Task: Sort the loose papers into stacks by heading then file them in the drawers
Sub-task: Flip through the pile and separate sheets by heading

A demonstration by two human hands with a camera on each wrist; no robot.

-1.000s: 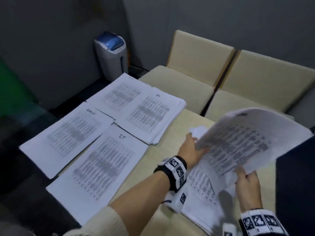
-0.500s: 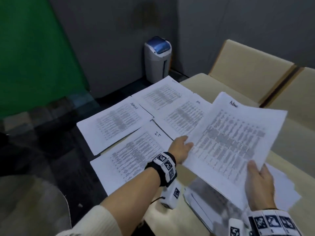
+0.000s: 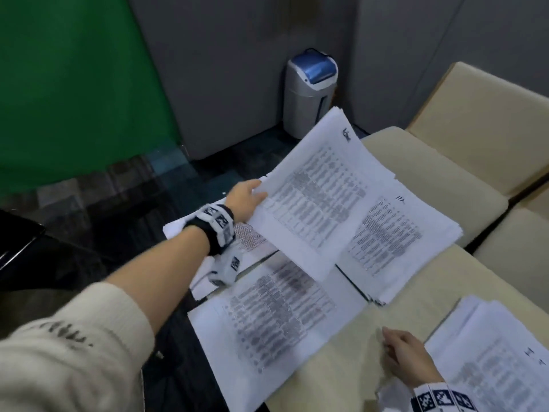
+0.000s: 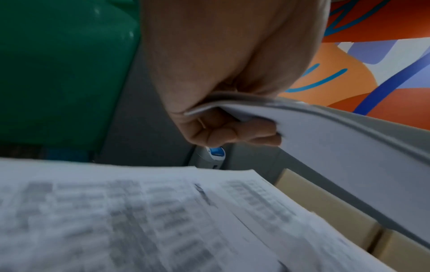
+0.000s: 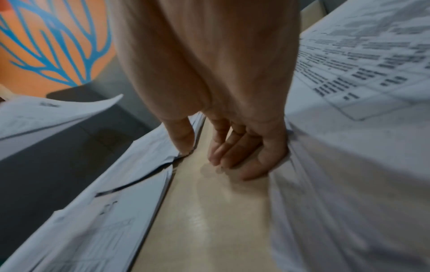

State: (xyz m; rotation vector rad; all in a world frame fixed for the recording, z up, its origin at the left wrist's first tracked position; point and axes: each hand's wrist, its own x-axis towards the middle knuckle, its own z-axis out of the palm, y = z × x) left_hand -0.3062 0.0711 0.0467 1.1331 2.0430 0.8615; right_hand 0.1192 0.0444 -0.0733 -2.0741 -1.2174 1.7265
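Pinching a thin sheaf of white printed sheets [image 3: 315, 203] by its left edge, the left hand [image 3: 245, 199] holds it raised and tilted above the sorted stacks at the far end of the pale beige tabletop [image 3: 356, 361]. The left wrist view confirms what the head view only suggests: thumb above, curled fingers [image 4: 246, 132] beneath, the sheaf's [image 4: 325, 132] edge bent between them. Below it lie a stack of printed pages with a handwritten heading [image 3: 395, 242], a second stack nearer the person [image 3: 273, 316], and a third partly hidden under the left wrist [image 3: 249, 239]; headings are too blurred to read.

Right hand [image 3: 404, 355] grasps nothing. The head view shows it low on the table beside a further stack of printed pages [image 3: 490, 361] at the near right. The right wrist view adds the detail: fingers [image 5: 232, 156] loosely extended toward the bare tabletop [image 5: 209, 220], the thumb at the corner of the near stack [image 5: 130, 174], the little-finger side against the right-hand stack [image 5: 349, 165].

Beyond the table stand cream cushioned seats [image 3: 475, 138], a grey bin with a blue lid [image 3: 310, 90], a grey wall and a green panel [image 3: 74, 84]. Only the wrist views show an orange wall mural with blue lines [image 4: 372, 55].
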